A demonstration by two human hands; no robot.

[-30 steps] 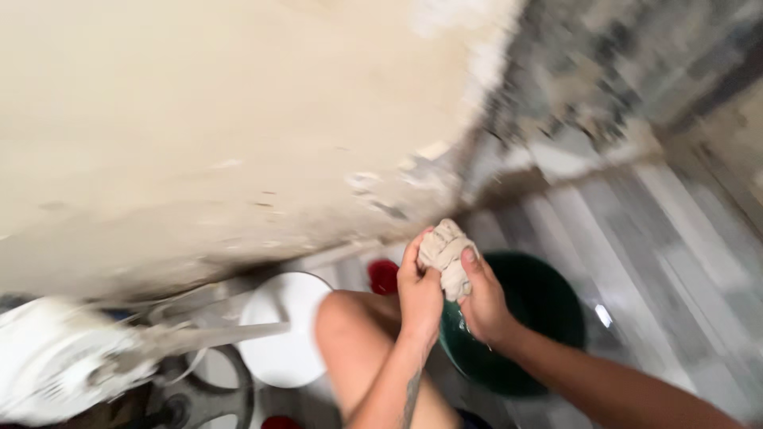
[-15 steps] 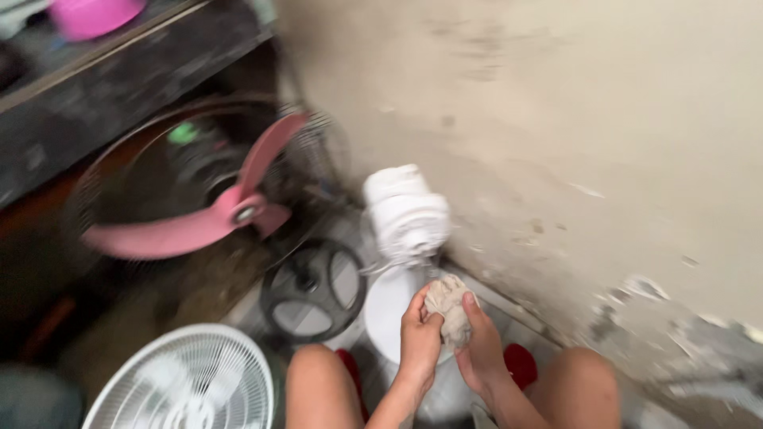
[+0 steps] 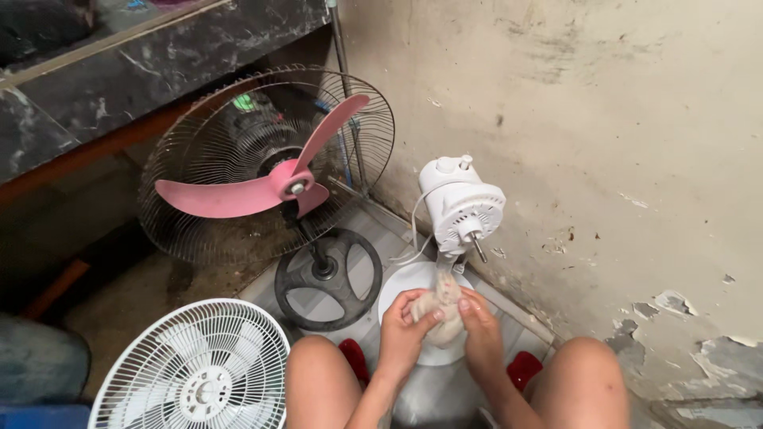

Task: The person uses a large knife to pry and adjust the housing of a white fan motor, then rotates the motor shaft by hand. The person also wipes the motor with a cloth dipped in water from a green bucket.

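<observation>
My left hand (image 3: pixel 403 334) and my right hand (image 3: pixel 481 338) both squeeze a wet, lumpy rag (image 3: pixel 439 311) — it sits between my knees, just under the white fan motor (image 3: pixel 461 206) and over its round white base (image 3: pixel 397 290) — with a pink-bladed fan (image 3: pixel 270 191) nearby.

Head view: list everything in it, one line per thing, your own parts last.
Fan with pink blades: one, dark wire guard, black round base, left of centre.
White fan motor: one, no blades, on its white base by the wall.
White fan grille: one, lying bottom left.
Cloth: one, beige, wadded between both hands.
Wall: cream, stained, paint peeling at right.
Dark shelf: one, top left.
Knees: two, bare, bottom edge.
Left hand: gripping the cloth.
Right hand: gripping the cloth.
</observation>
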